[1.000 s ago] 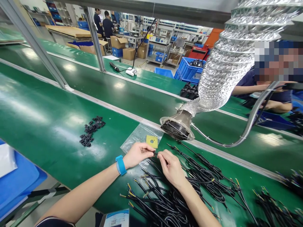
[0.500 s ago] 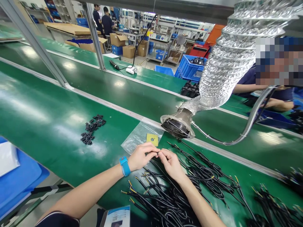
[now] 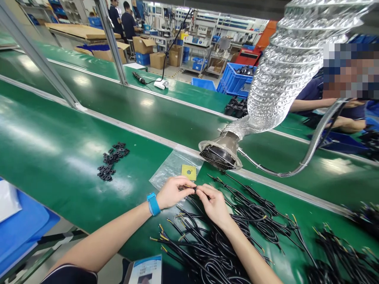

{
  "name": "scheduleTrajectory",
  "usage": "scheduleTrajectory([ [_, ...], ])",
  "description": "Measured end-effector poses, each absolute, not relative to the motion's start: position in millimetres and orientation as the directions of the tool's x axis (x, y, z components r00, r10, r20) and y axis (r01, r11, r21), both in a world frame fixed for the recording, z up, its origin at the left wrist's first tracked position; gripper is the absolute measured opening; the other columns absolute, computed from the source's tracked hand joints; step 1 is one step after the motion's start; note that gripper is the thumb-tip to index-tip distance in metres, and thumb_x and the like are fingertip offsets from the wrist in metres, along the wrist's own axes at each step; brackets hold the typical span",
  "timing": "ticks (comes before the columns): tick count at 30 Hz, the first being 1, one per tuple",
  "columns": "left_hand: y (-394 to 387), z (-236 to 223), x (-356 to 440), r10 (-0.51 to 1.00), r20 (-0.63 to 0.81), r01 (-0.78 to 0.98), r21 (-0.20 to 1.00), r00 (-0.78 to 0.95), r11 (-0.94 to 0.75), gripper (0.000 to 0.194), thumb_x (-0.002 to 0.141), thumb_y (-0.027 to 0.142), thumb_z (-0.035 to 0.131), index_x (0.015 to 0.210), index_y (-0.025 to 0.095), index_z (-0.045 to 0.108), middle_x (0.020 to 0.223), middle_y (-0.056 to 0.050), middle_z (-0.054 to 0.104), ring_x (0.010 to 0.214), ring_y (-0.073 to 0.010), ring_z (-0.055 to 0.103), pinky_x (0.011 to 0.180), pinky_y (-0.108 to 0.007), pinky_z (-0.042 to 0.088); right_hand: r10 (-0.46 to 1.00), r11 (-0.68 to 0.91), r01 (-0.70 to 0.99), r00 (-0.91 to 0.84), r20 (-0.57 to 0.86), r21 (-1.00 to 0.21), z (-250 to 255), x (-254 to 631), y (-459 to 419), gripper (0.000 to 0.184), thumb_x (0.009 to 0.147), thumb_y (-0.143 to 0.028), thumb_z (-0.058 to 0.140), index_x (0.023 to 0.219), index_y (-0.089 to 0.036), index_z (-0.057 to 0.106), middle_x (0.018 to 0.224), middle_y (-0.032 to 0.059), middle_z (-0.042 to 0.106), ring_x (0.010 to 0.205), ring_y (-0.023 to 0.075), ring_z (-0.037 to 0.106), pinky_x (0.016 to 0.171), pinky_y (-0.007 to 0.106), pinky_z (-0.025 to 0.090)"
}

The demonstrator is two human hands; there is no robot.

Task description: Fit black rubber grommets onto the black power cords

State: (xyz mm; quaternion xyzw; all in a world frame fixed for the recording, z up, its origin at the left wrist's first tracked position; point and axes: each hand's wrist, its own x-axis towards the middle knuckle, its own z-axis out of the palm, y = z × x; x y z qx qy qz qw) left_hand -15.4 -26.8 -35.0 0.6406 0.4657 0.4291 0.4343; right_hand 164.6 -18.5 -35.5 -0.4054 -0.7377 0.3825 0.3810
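My left hand, with a blue wristband on its wrist, and my right hand meet fingertip to fingertip over the green belt. Both pinch the end of a thin black cable between them. Under my right forearm lies a heap of black cables with yellow-tipped ends. Just beyond my fingers a clear plastic bag lies flat, with a yellow square piece on it.
A pile of small black rubber parts lies to the left on the belt. A silver flexible duct ends in a round fan intake just beyond my hands. A seated person's arms are at the right. A blue bin sits at lower left.
My hands stay pinched together on the cable end and have shifted only slightly. The view has tilted a little.
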Motion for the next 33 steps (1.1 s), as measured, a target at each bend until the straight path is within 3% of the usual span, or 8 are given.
scheduleTrajectory([
  [7, -26, -32, -14, 0.97, 0.137, 0.206, 0.962, 0.202, -0.179, 0.017, 0.082, 0.031, 0.068, 0.089, 0.016, 0.074, 0.087, -0.007, 0.071, 0.079, -0.0168, 0.066, 0.073, -0.028, 0.055, 0.89, 0.341, 0.296, -0.408, 0.205, -0.892, -31, 165, -17, 0.04, 0.093, -0.042, 0.049, 0.065, -0.018, 0.064, 0.058, 0.0016, 0.054, 0.059, 0.015, 0.05, 0.059, 0.027, 0.042],
  [10, -30, -35, -10, 0.968, 0.1, 0.108, 0.986, 0.23, -0.128, 0.041, 0.084, 0.033, 0.068, 0.121, 0.017, 0.063, 0.102, -0.009, 0.069, 0.087, -0.0178, 0.067, 0.08, -0.032, 0.056, 0.921, 0.289, 0.256, -0.336, 0.196, -0.922, -23, 171, -19, 0.034, 0.089, -0.043, 0.055, 0.073, -0.017, 0.069, 0.064, 0.003, 0.06, 0.059, 0.0143, 0.052, 0.056, 0.026, 0.043],
  [13, -36, -39, -5, 0.922, 0.149, 0.207, 0.95, 0.357, -0.233, 0.061, 0.085, 0.036, 0.067, 0.14, 0.021, 0.045, 0.116, -0.01, 0.065, 0.099, -0.0194, 0.063, 0.09, -0.036, 0.053, 0.973, 0.183, 0.207, -0.174, 0.148, -0.961, -7, 190, -26, 0.031, 0.082, -0.045, 0.064, 0.082, -0.016, 0.072, 0.07, 0.004, 0.065, 0.056, 0.0123, 0.051, 0.049, 0.025, 0.041],
  [18, -41, -48, -1, 0.707, 0.167, 0.473, 0.635, 0.688, -0.61, 0.031, 0.095, 0.034, 0.052, 0.121, 0.021, 0.063, 0.107, -0.009, 0.066, 0.1, -0.0223, 0.059, 0.089, -0.038, 0.049, 0.978, 0.08, 0.227, 0.17, 0.121, -0.97, 52, 251, -57, 0.033, 0.071, -0.047, 0.075, 0.084, -0.017, 0.075, 0.055, -0.0004, 0.058, 0.044, 0.0096, 0.045, 0.04, 0.022, 0.036],
  [23, -41, -53, -2, 0.677, 0.18, 0.497, 0.551, 0.714, -0.67, 0.031, 0.099, 0.03, 0.043, 0.119, 0.02, 0.064, 0.102, -0.009, 0.066, 0.093, -0.0196, 0.058, 0.083, -0.034, 0.049, 0.661, 0.113, 0.508, 0.603, 0.446, -0.854, 112, 299, -83, 0.031, 0.063, -0.039, 0.084, 0.086, -0.019, 0.078, 0.066, 0.0037, 0.067, 0.049, 0.0123, 0.053, 0.045, 0.027, 0.045],
  [25, -41, -53, -2, 0.676, 0.174, 0.502, 0.545, 0.716, -0.671, 0.031, 0.099, 0.03, 0.043, 0.12, 0.019, 0.064, 0.102, -0.009, 0.066, 0.093, -0.02, 0.058, 0.084, -0.035, 0.049, 0.628, 0.114, 0.652, 0.537, 0.563, -0.749, 115, 305, -78, 0.025, 0.067, -0.036, 0.081, 0.085, -0.02, 0.078, 0.07, 0.005, 0.07, 0.054, 0.0136, 0.057, 0.052, 0.028, 0.049],
  [27, -41, -53, -2, 0.677, 0.168, 0.504, 0.546, 0.717, -0.669, 0.031, 0.099, 0.029, 0.044, 0.12, 0.019, 0.064, 0.102, -0.009, 0.066, 0.093, -0.0203, 0.057, 0.084, -0.036, 0.048, 0.727, 0.168, 0.739, 0.355, 0.588, -0.653, 98, 305, -61, 0.022, 0.074, -0.039, 0.074, 0.084, -0.02, 0.077, 0.077, 0.0058, 0.072, 0.061, 0.0159, 0.062, 0.059, 0.03, 0.052],
  [33, -43, -51, -2, 0.693, 0.191, 0.496, 0.571, 0.695, -0.654, 0.027, 0.097, 0.028, 0.047, 0.114, 0.018, 0.066, 0.097, -0.008, 0.066, 0.09, -0.0196, 0.058, 0.079, -0.033, 0.047, 0.95, 0.285, 0.79, -0.156, 0.27, -0.543, -8, 287, 1, 0.036, 0.09, -0.046, 0.051, 0.088, -0.018, 0.074, 0.087, 0.0098, 0.072, 0.079, 0.0229, 0.066, 0.074, 0.037, 0.052],
])
